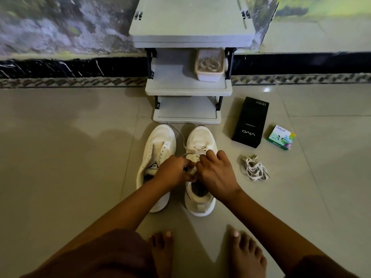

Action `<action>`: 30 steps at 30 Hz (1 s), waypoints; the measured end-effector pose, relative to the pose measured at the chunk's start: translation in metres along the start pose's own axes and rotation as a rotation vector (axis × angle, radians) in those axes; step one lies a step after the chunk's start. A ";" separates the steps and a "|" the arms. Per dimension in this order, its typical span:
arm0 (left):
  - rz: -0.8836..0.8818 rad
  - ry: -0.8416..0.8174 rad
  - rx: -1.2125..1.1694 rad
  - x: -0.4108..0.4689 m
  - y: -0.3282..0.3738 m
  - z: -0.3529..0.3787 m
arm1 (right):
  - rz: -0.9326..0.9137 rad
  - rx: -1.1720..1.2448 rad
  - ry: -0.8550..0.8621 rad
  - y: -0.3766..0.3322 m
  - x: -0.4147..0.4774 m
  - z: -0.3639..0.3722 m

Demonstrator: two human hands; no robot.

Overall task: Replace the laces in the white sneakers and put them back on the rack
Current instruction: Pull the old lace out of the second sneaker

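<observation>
- one head-worn wide-angle view, looking forward and steeply down at the floor (80, 157).
- close above the white sneakers (200, 137); the shoe rack (188, 89) stands straight ahead.

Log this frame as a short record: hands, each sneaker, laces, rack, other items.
left hand: pinches the lace at the right sneaker eyelets
right hand: fingers curled on the same lace
right sneaker: on the floor, partly laced
left sneaker: beside it, eyelets empty
loose laces: heap on the floor, right of the sneakers
shoe rack: grey, behind the sneakers; plastic tub on middle shelf
other: black vivo box and Odonil box on the floor
</observation>
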State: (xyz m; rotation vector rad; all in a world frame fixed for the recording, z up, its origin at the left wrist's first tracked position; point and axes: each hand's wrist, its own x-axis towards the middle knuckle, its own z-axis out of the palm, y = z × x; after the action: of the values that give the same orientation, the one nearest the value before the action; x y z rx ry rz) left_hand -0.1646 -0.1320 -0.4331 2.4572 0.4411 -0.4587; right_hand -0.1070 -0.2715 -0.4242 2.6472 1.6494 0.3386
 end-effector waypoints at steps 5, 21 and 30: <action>-0.061 0.062 0.030 -0.002 0.007 0.005 | 0.373 0.759 -0.109 -0.015 0.022 -0.025; 0.027 0.031 -0.107 -0.001 -0.007 0.004 | 0.059 0.094 0.091 0.008 -0.014 0.007; 0.017 0.056 -0.056 0.003 -0.010 0.008 | 0.634 1.179 -0.226 0.005 0.000 -0.012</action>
State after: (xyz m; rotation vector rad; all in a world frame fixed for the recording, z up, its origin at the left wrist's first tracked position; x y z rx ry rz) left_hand -0.1678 -0.1289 -0.4453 2.4232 0.4498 -0.3659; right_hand -0.1045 -0.2755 -0.4121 3.6955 0.9903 -1.3028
